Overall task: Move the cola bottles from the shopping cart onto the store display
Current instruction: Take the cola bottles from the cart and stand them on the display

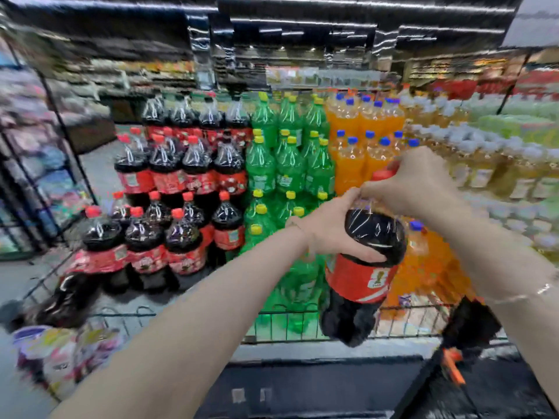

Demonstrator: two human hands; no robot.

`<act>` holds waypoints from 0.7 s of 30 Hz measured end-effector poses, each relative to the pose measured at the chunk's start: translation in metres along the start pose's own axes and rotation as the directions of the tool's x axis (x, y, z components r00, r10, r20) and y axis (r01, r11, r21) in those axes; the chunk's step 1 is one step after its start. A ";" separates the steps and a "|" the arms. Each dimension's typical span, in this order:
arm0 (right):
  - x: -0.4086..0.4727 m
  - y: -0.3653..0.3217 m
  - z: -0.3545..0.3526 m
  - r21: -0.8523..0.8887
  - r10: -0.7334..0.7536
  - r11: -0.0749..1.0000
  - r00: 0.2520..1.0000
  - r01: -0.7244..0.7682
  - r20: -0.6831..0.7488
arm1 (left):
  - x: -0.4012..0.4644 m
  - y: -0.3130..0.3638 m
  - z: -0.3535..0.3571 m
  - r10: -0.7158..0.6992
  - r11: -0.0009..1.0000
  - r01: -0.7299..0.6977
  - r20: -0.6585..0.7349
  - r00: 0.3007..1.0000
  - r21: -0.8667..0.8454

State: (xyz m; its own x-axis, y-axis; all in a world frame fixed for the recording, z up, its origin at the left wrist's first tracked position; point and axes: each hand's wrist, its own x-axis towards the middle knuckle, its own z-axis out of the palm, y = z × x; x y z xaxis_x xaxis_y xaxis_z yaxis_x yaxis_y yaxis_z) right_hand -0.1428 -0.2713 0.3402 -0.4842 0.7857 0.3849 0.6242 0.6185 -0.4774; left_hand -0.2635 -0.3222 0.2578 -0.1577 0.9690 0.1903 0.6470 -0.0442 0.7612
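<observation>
Both hands (372,213) grip a cola bottle (361,267) above the cart rim (281,313), green bottles (287,164) behind.

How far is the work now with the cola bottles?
Done: many cola bottles already stand stacked on the display. In hand: one cola bottle, left hand on its shoulder, right hand at the cap. Left: placing it; a dark bottle lies lower left.

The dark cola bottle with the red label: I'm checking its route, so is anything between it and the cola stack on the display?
Nothing visible blocks it. The dark cola bottle with the red label, gripped by the left hand and right hand, is above the wire cart rim; the cola stack stands to its left.
</observation>
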 end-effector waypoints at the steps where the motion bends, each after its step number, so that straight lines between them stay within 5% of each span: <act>1: 0.001 -0.016 0.009 0.008 -0.025 1.000 1.000 0.025 0.009 | -0.008 -0.009 -0.015 -0.015 1.000 0.015 -0.019 1.000 0.012; 11: 0.016 -0.150 0.118 0.179 -0.131 0.977 0.986 0.111 0.099 | -0.080 -0.109 -0.146 -0.094 0.986 0.113 -0.154 0.984 0.123; 21: 0.065 -0.183 0.206 0.212 -0.185 0.967 0.963 0.143 0.197 | -0.066 -0.190 -0.189 -0.198 0.966 0.222 -0.168 0.966 0.134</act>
State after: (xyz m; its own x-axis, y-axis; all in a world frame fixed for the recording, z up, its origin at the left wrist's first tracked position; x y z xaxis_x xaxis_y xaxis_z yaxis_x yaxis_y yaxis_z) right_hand -0.4148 -0.3313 0.2899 -0.7029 0.6435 0.3032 0.4046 0.7122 -0.5737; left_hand -0.5169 -0.4241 0.2174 -0.4062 0.9034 0.1373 0.6899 0.2047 0.6943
